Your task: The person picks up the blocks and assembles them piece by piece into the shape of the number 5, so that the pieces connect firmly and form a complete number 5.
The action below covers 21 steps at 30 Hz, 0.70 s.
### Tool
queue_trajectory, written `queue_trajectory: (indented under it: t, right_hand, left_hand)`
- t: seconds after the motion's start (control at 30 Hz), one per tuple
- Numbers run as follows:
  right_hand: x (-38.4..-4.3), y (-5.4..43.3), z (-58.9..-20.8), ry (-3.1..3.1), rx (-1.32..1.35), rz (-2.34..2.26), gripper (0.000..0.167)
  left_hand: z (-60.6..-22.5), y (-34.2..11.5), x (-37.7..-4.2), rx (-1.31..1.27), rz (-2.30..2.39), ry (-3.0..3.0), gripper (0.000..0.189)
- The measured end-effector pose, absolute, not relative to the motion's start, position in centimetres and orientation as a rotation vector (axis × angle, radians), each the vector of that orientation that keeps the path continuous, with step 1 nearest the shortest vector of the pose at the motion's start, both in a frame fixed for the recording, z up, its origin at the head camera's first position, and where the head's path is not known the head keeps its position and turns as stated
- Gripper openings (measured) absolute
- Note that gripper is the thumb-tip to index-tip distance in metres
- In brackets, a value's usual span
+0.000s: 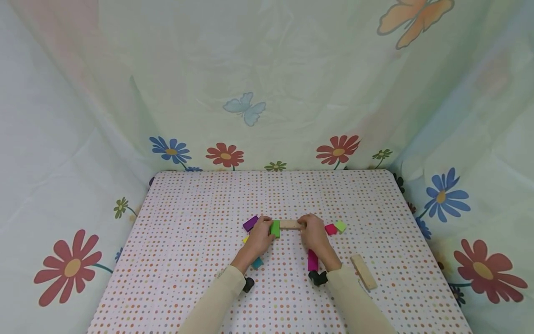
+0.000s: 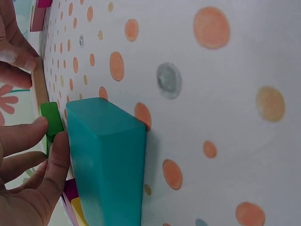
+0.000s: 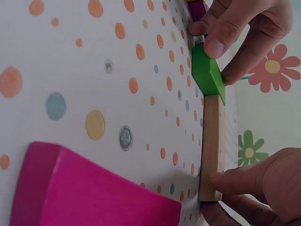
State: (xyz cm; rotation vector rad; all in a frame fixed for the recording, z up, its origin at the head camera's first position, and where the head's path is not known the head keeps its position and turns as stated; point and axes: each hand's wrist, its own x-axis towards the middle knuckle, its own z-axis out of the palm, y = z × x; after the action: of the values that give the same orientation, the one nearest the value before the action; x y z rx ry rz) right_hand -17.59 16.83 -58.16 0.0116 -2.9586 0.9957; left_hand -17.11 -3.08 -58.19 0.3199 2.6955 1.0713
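My left hand pinches a green block between thumb and fingers, over the middle of the table. The green block meets the left end of a plain wooden block, which lies crosswise. At that wooden block's other end, the thumb and fingers of my right hand grip it. Seen from the right wrist, the green block stands end to end with the wooden block. A teal block stands close by the left hand in the left wrist view. A magenta block lies below the right hand.
Left of the left hand are a purple block and a partly hidden yellow block. A pinkish-red block and a lime block lie to the right. Another wooden block rests beside the right forearm. Printed curtains surround the dotted table.
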Motion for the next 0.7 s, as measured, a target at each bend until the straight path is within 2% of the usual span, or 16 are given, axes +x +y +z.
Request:
queue_trajectory:
  t: [0.7]
  right_hand:
    - [-18.20, 16.50, -58.00, -2.984, -0.089, 1.071, 0.025]
  left_hand:
    - [-58.82, -2.88, -17.59, 0.352, 1.091, 2.744, 0.048]
